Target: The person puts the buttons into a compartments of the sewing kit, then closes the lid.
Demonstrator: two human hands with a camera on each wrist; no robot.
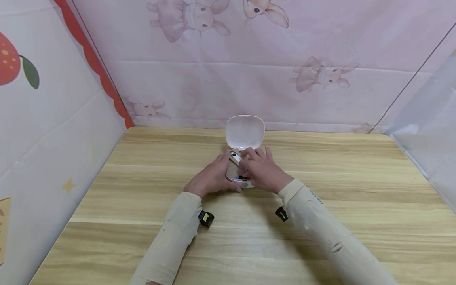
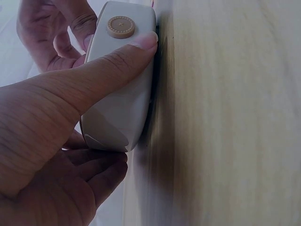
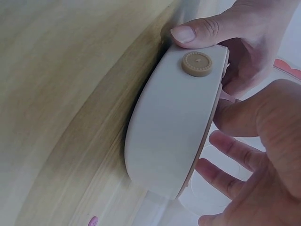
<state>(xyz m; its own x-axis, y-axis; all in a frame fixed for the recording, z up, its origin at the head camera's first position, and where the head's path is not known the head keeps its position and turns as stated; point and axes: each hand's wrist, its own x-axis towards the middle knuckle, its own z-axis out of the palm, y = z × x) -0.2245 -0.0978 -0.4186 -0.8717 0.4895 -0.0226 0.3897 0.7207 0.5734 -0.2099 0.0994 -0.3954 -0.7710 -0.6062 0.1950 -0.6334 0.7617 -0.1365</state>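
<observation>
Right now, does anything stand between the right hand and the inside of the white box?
Nothing visible does. The lid stands raised at the far side of the white box, and the right hand reaches over the open top. The left hand grips the left side and front, beside the opening.

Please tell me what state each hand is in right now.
Left hand: closed, holding the box.
Right hand: at the open box; whether it grips anything cannot be told.
</observation>
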